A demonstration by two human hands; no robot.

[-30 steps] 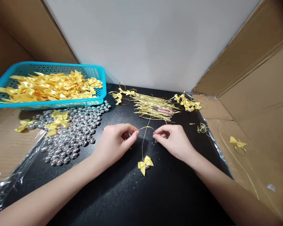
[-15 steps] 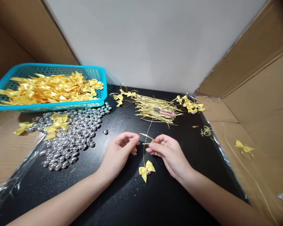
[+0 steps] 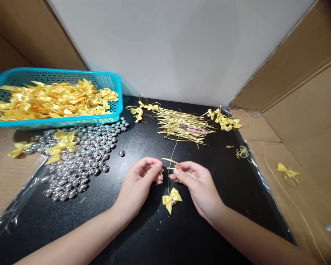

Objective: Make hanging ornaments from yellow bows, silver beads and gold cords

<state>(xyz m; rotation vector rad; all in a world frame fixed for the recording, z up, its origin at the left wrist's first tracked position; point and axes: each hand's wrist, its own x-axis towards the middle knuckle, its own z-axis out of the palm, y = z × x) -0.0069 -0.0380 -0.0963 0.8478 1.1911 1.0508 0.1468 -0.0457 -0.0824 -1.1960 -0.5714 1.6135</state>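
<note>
My left hand (image 3: 139,184) and my right hand (image 3: 197,186) meet over the black mat (image 3: 143,228), both pinching the ends of a thin gold cord (image 3: 169,162) that loops between the fingertips. The cord runs down to a small yellow satin bow (image 3: 171,198) with a silver bell, lying on the mat between my wrists. One strand trails back toward the bundle of gold cords (image 3: 182,127).
A teal basket (image 3: 110,117) full of yellow bows stands at the back left. Several silver bells (image 3: 82,158) and loose bows spread beside it. Finished bows (image 3: 223,121) lie at the back right, pink snips (image 3: 194,129) on the cords. Cardboard walls flank both sides.
My hands have drawn closer together and slightly nearer to me, so the cord's arc has tightened into a small loop. The bow stays on the mat.
</note>
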